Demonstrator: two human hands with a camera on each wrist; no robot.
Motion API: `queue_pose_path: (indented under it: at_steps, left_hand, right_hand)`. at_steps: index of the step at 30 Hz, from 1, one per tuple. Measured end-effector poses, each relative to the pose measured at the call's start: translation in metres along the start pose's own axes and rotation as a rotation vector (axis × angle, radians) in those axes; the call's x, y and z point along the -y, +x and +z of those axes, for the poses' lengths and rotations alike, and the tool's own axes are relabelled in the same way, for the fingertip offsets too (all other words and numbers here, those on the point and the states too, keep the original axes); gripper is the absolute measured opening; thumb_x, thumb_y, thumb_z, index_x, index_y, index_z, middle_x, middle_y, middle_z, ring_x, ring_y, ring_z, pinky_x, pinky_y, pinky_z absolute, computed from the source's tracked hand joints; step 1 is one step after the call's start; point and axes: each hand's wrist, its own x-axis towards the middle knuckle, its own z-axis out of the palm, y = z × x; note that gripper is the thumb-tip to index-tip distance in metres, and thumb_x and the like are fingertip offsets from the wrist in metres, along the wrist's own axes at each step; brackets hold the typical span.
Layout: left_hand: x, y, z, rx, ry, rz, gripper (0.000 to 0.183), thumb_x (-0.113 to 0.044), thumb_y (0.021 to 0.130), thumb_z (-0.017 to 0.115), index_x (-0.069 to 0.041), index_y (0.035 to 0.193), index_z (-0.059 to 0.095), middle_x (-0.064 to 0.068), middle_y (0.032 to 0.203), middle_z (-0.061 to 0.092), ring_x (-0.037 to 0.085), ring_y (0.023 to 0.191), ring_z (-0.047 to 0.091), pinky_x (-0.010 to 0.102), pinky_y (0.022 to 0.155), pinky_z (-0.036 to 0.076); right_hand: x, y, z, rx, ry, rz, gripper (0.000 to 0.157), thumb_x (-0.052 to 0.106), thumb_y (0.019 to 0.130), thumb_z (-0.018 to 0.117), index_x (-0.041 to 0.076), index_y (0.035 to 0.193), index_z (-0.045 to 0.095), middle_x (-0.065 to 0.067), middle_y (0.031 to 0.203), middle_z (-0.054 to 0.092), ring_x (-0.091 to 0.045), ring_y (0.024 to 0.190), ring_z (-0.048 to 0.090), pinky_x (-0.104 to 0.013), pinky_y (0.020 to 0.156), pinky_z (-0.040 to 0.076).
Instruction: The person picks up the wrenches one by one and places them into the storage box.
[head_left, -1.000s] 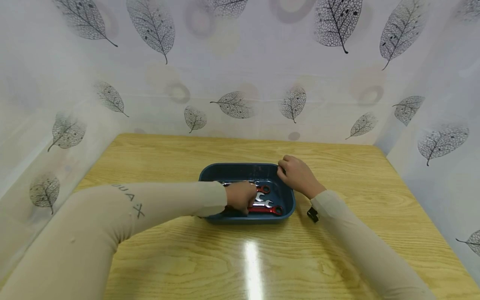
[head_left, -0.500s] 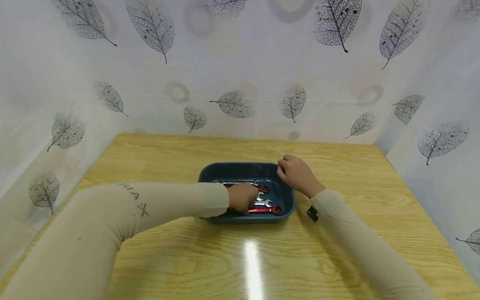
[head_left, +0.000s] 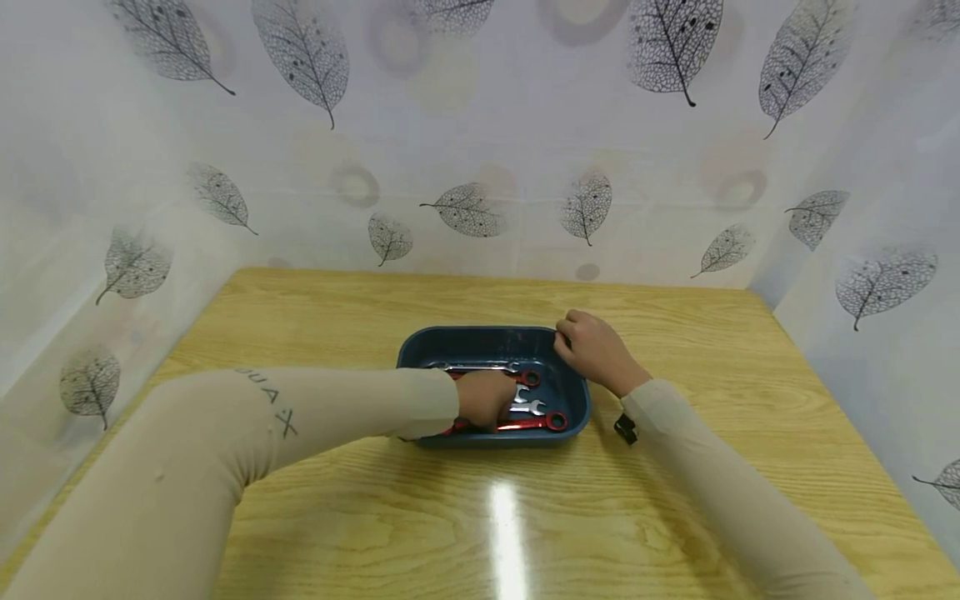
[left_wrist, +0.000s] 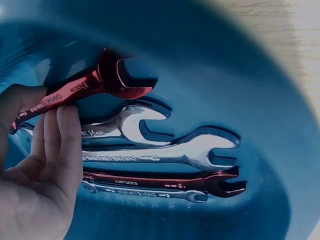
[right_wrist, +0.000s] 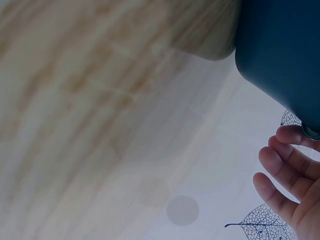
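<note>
My left hand (head_left: 483, 398) reaches into a dark blue tray (head_left: 480, 343). In the left wrist view, its thumb and fingers pinch the handle of a red combination wrench (left_wrist: 80, 86), whose open end points away from the hand. Below that wrench lie two silver wrenches (left_wrist: 145, 156), a slimmer red wrench (left_wrist: 150, 179) and a small silver wrench (left_wrist: 150, 193), side by side on the tray floor. My right hand (head_left: 596, 350) grips the tray's rim at the far right corner. In the right wrist view, the index finger touches the rim and the other fingers are loosely bent outside it.
The tray stands on a wood-grain table (head_left: 315, 492). Behind it hangs a pale curtain (head_left: 480, 117) with a leaf print, which also covers both sides. A small black object (head_left: 626, 428) sits at the right wrist, by the sleeve.
My left hand has shifted slightly to the right inside the tray. The red wrench it holds has tilted a little, and its left end now shows. The right hand and tray stay put.
</note>
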Motion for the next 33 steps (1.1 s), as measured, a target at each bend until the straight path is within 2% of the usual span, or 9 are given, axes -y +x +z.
queue_pose_path:
  at_steps: [6,16,24,29,33]
  left_hand:
    - [-0.002,-0.005,-0.004,0.020,-0.001,-0.012,0.018,-0.013,0.071,0.080,-0.013,0.077,0.064,-0.003,0.079,0.064,0.009,0.070,0.054,0.024,0.060,0.047]
    - [0.002,-0.006,-0.003,-0.017,0.028,0.035,0.015,-0.015,0.071,0.081,-0.015,0.077,0.067,-0.005,0.083,0.066,0.010,0.075,0.059,0.025,0.061,0.048]
    - [0.008,-0.005,-0.007,-0.013,-0.057,0.098,0.016,-0.018,0.080,0.073,-0.013,0.090,0.062,-0.005,0.079,0.061,0.006,0.067,0.053,0.022,0.062,0.044]
    - [0.014,-0.008,-0.004,-0.028,-0.096,0.098,0.014,-0.021,0.084,0.068,-0.016,0.093,0.059,-0.007,0.073,0.057,0.006,0.062,0.050,0.022,0.058,0.042]
    - [0.016,-0.011,-0.002,-0.059,-0.102,0.106,0.015,-0.023,0.086,0.065,-0.016,0.097,0.059,-0.007,0.077,0.057,0.007,0.064,0.051,0.023,0.059,0.043]
  right_hand:
    - [-0.001,-0.001,0.001,-0.006,0.002,-0.004,0.019,0.011,0.089,0.052,0.006,0.072,0.059,-0.007,0.069,0.051,-0.017,0.059,0.044,-0.033,0.057,0.043]
    - [0.000,-0.001,0.001,-0.008,0.001,-0.010,0.018,0.011,0.089,0.053,0.005,0.072,0.060,-0.007,0.068,0.051,-0.017,0.058,0.044,-0.033,0.056,0.042]
    - [0.000,-0.001,0.002,-0.030,0.000,-0.013,0.016,0.010,0.087,0.056,0.005,0.073,0.061,-0.006,0.068,0.050,-0.016,0.058,0.043,-0.032,0.056,0.042]
    - [0.000,-0.001,0.002,-0.021,0.008,-0.007,0.017,0.010,0.088,0.055,0.005,0.073,0.060,-0.006,0.068,0.050,-0.016,0.058,0.043,-0.031,0.055,0.041]
    - [0.000,-0.001,0.001,-0.006,0.014,0.002,0.017,0.011,0.088,0.055,0.006,0.073,0.060,-0.006,0.068,0.050,-0.016,0.058,0.043,-0.032,0.056,0.041]
